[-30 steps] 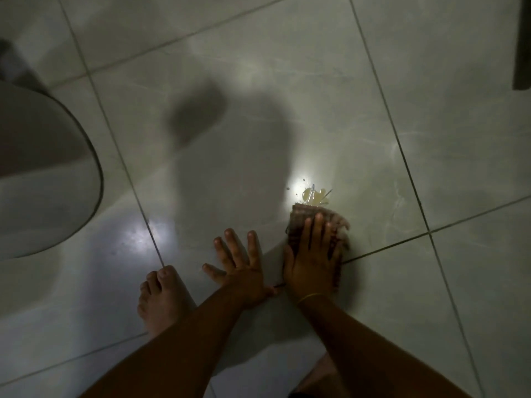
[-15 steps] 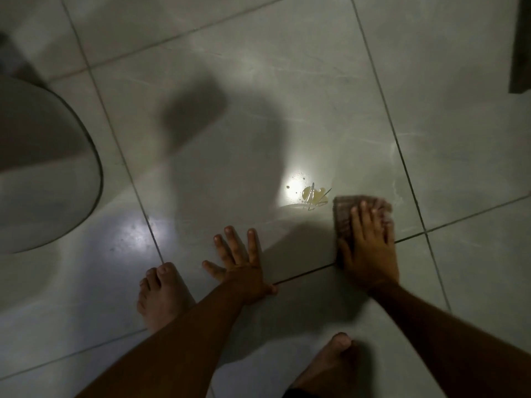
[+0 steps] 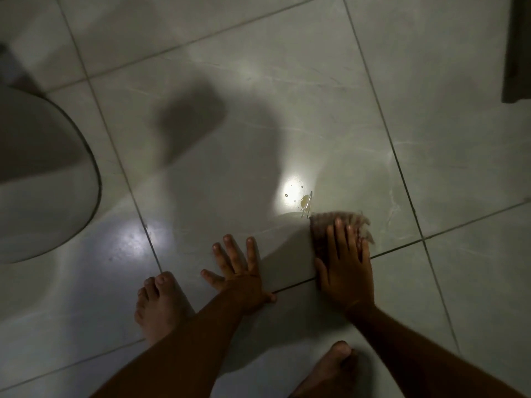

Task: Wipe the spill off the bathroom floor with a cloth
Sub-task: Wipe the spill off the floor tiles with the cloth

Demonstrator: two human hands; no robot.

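A small yellowish spill (image 3: 304, 201) with scattered droplets lies on the pale grey tiled floor (image 3: 258, 110), beside a bright light reflection. A brownish cloth (image 3: 321, 222) lies flat on the tile just below and right of the spill, its left edge touching the wet streak. My right hand (image 3: 344, 268) presses flat on the cloth, fingers spread over it. My left hand (image 3: 238, 271) rests palm down on the bare floor to the left, fingers apart, holding nothing.
A rounded grey toilet base (image 3: 43, 179) fills the left edge. My bare left foot (image 3: 159, 305) and right foot (image 3: 330, 372) stand on the tiles near the bottom. A dark vertical object (image 3: 517, 47) hangs at the top right.
My right hand slid the cloth right, away from the spill, then back left and up to its edge. The spill looks smaller. My left hand stayed planted.
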